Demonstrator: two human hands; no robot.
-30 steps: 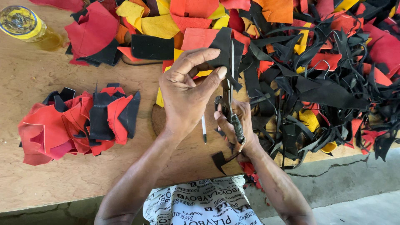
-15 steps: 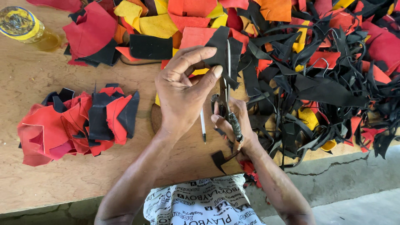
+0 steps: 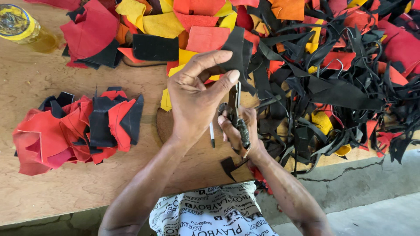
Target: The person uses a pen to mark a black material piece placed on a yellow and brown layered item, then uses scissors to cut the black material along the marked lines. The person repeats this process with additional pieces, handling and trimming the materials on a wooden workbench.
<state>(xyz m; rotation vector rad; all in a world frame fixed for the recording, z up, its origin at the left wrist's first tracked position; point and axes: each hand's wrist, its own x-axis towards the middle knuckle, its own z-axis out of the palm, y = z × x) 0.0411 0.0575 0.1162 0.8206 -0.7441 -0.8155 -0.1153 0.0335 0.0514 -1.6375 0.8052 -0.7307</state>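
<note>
My left hand [image 3: 194,98] pinches a black leather piece [image 3: 236,52] between thumb and fingers, holding it up over the wooden table [image 3: 65,188]. Just right of it, my right hand [image 3: 236,129] grips a pair of dark-handled scissors [image 3: 238,116] whose blades point up into the lower edge of that black piece. A pen [image 3: 211,135] lies on the table below my left hand. A small black offcut [image 3: 229,166] rests near the table's front edge.
A stack of red and black cut pieces [image 3: 78,126] sits at the left. A big heap of red, yellow, orange and black scraps and strips [image 3: 332,74] fills the back and right. A yellow-capped bottle [image 3: 22,26] stands far left. Concrete floor shows at lower right.
The hands have barely moved. My left thumb has shifted a little on the black piece and the scissors stay at its lower edge.
</note>
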